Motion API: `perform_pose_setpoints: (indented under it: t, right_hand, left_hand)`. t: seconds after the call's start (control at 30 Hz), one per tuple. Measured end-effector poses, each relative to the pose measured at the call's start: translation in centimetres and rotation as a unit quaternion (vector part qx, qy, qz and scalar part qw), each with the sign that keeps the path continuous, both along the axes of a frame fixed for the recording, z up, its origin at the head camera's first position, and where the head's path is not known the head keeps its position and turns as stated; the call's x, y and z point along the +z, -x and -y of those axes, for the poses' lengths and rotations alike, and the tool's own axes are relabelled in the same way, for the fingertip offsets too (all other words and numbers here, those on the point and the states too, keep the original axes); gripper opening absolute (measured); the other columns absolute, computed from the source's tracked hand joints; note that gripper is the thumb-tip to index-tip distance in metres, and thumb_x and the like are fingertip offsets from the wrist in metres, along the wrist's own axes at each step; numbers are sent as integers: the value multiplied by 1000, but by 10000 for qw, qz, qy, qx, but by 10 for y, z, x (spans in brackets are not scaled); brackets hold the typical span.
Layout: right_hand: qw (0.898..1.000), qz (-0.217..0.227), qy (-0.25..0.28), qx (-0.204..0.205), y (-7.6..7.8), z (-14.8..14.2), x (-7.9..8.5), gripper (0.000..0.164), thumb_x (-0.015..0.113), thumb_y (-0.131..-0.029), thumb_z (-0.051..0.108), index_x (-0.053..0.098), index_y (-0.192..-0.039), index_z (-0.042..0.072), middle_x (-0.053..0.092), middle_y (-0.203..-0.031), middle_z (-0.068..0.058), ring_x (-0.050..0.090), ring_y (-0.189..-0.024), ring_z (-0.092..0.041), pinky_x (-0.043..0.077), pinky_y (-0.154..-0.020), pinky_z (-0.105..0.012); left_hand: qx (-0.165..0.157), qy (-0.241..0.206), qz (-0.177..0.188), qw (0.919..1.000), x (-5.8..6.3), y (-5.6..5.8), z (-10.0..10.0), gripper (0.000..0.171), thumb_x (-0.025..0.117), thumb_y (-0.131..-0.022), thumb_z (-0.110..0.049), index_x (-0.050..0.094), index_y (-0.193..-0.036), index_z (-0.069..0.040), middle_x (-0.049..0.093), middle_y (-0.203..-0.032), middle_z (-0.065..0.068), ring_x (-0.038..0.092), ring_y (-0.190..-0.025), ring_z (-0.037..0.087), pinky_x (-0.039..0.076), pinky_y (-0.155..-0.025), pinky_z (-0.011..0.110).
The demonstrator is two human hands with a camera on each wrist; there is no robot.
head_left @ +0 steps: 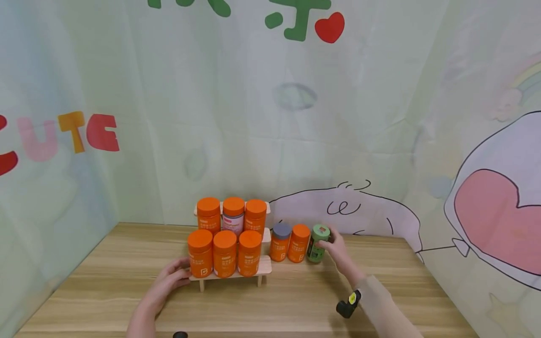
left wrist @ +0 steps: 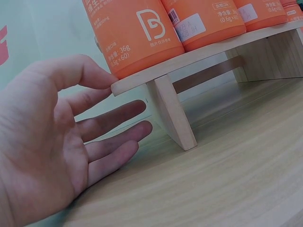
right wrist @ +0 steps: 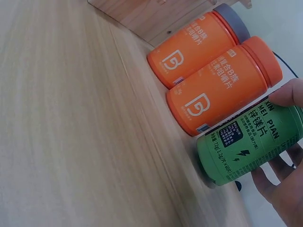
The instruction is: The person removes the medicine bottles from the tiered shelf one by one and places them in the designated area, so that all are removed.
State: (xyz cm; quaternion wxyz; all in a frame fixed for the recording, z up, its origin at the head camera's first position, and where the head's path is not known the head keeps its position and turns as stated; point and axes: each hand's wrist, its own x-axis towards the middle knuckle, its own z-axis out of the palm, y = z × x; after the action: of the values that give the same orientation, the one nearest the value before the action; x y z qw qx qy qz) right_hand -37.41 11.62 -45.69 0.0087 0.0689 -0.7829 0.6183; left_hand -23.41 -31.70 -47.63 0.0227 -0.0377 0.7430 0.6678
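On a stepped wooden stand [head_left: 265, 265] stand two rows of orange-capped jars; the front-left orange jar [head_left: 200, 256] sits at the stand's left end. My left hand [head_left: 171, 277] pinches that end of the lower board, its other fingers [left wrist: 118, 118] stretched out beneath. Right of the stand, my right hand [head_left: 336, 248] grips a green jar [head_left: 316, 246], thumb on its near side in the right wrist view. The green jar is slightly tilted there, beside an orange jar with an orange cap [right wrist: 218, 87]. An orange jar with a grey-blue cap [head_left: 280, 243] stands next to that one.
The wood-grained table [head_left: 296, 300] runs under everything. Behind it hangs a printed cloth backdrop [head_left: 236, 117], with more cloth at both sides. A small black object [head_left: 180, 334] shows at the bottom edge. A black device [head_left: 349, 305] is on my right wrist.
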Motion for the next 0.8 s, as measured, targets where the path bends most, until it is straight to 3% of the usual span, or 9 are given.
perform_pose_setpoints:
  t: [0.3,0.8]
  right_hand:
    - [10000,-25,-78,28,-5,1,-1,69,62,-80,1,36,-144,-5,46,-140,-31,42,-131,-44,34,-111,-55]
    - [9998,-188,26,103,-1,-1,-9,70,64,-80,2,37,-144,-3,47,-140,-29,41,-132,-43,30,-112,-57]
  left_hand:
    - [38,-28,-24,10000,2,-2,-1,54,49,-94,-6,35,-142,13,41,-144,30,58,-95,-3,52,-85,22]
    - [19,-56,-84,9999,1,-1,-1,54,50,-93,-6,36,-141,14,42,-143,30,58,-95,-3,53,-85,23]
